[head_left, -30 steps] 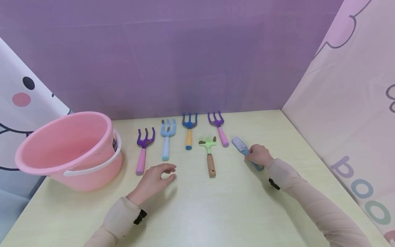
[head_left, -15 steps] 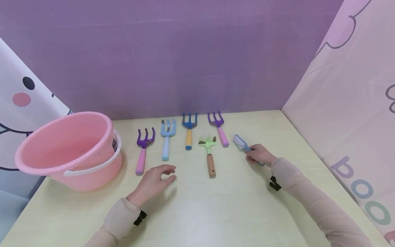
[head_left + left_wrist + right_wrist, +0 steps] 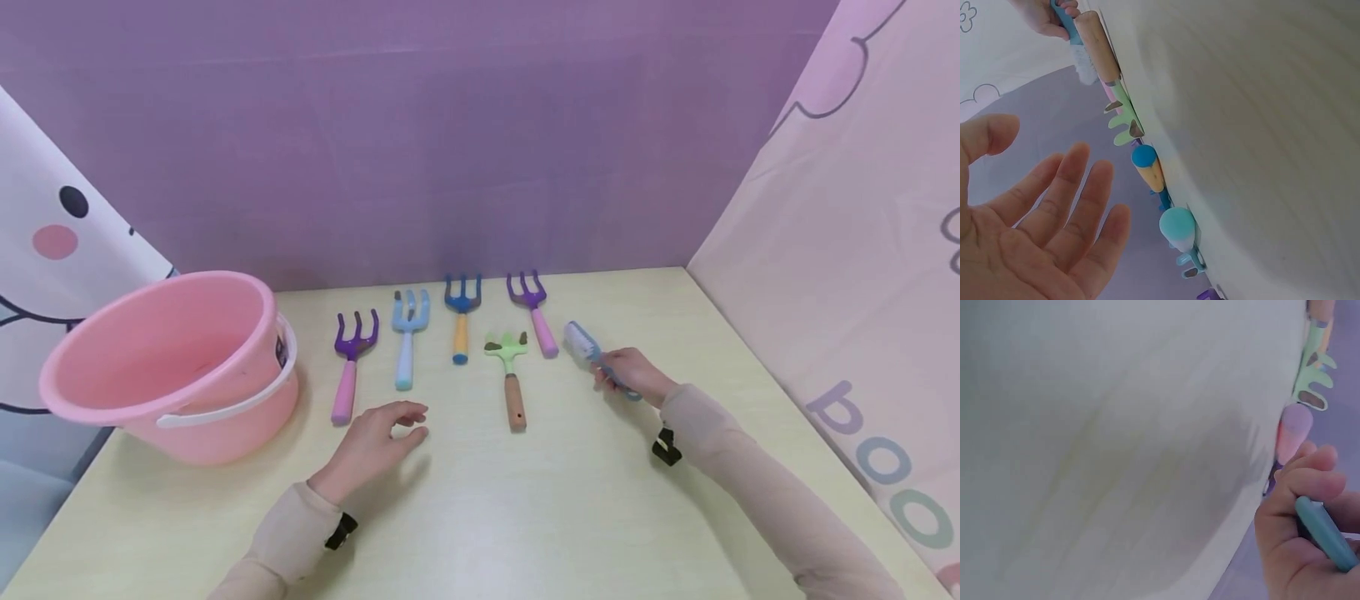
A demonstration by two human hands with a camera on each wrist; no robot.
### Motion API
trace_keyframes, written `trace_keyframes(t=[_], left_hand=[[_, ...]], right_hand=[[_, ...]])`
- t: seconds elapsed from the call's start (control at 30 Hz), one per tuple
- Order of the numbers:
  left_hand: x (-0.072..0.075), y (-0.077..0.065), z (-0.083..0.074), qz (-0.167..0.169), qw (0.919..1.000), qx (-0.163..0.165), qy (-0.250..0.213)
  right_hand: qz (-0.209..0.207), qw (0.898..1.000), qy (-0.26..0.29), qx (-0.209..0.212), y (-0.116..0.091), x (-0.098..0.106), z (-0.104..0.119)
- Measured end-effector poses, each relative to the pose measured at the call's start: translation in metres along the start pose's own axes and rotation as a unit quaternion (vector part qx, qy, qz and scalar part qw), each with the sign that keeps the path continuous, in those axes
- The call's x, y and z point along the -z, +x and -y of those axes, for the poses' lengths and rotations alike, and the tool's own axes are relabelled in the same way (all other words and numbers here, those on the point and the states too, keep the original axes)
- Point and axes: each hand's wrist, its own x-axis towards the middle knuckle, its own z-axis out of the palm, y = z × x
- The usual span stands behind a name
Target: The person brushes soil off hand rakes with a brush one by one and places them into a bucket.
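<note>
My right hand (image 3: 628, 372) grips the handle of a blue brush (image 3: 580, 342) with pale bristles that face left in the head view. In the right wrist view the fingers curl round the teal-blue handle (image 3: 1327, 534). My left hand (image 3: 375, 443) hovers over the table with relaxed, parted fingers and holds nothing. Nearest to it is a purple hand fork (image 3: 344, 387) with a pink handle. Beside that lie a light blue fork (image 3: 404, 350) and a blue fork with a yellow handle (image 3: 461, 333). A green fork (image 3: 513, 396) with a wooden handle lies nearest the brush's left.
At the left stands a pink bucket (image 3: 217, 433) with a white handle (image 3: 232, 412). Another purple fork with a pink handle (image 3: 544, 333) lies towards the back. Brown patches mark several tines. A purple backdrop (image 3: 480, 150) and printed side sheets enclose the table (image 3: 517, 517).
My right hand has raised the brush slightly and turned it so that its bristles face left; the hand has shifted a little right. The left hand has stayed in place.
</note>
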Motion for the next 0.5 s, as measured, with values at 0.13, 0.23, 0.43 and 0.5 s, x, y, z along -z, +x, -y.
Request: trace_keyframes(t=[0.13,0.23,0.43,0.5], left_hand=[[0.001,0.000,0.001,0.000,1.0000,0.001,0.003],[0.002,0.000,0.002,-0.001,1.0000,0.000,0.006],[0.009,0.001,0.003,0.005,1.0000,0.003,0.004],[0.013,0.002,0.005,0.003,1.0000,0.006,0.005]], right_hand=[[0.008,1.000,0.029,0.004,-0.003,0.003,0.002],[0.009,0.998,0.059,-0.004,-0.006,0.004,0.006],[0.033,0.991,0.128,-0.030,-0.012,0.004,0.014],[0.045,0.988,0.146,-0.036,-0.014,0.004,0.015]])
